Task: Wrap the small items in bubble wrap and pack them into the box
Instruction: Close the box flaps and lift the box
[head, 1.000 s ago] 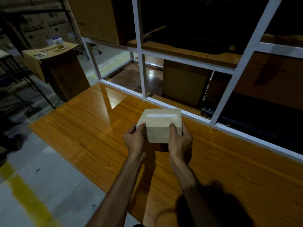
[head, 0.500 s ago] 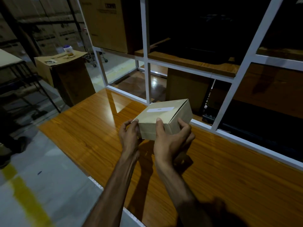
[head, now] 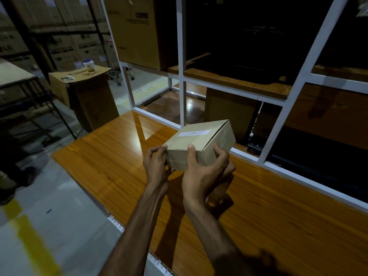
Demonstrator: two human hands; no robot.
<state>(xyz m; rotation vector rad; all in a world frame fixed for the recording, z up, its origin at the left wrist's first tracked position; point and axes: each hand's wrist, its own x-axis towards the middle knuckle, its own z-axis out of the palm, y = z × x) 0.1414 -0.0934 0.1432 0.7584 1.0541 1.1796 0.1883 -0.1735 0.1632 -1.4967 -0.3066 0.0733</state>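
I have one small closed cardboard box (head: pixel 201 143) up off the bench (head: pixel 111 156), held in front of me over its far half. Its long axis runs from about 8 o'clock to 2 o'clock, and the box is tilted, with the near left corner lower and the far right corner raised toward the rack. The lid faces up and toward me, with one pale label strip (head: pixel 194 133) lying along the long axis near the far edge.

My left hand (head: pixel 156 166) pinches the near left corner of the box, its fingers curled at the edge. My right hand (head: pixel 205 174) has a fuller grip: the thumb lies up the near side face, and the fingers wrap round the right end and underneath. Both hands are closed on the box; neither is free.

The count is one box and two hands.

The bench is glossy orange-brown wood grain, with a bright glare patch at about 11 o'clock of the box. Behind it, from 12 to 3 o'clock, stands a white metal rack (head: pixel 180 76) with wooden shelves and large brown cartons. At 10 o'clock stands a tall carton (head: pixel 85 100) with a small white jar (head: pixel 89 66) on top. The floor (head: pixel 49 226) is grey, with a yellow line at 8 o'clock. The room is dim.
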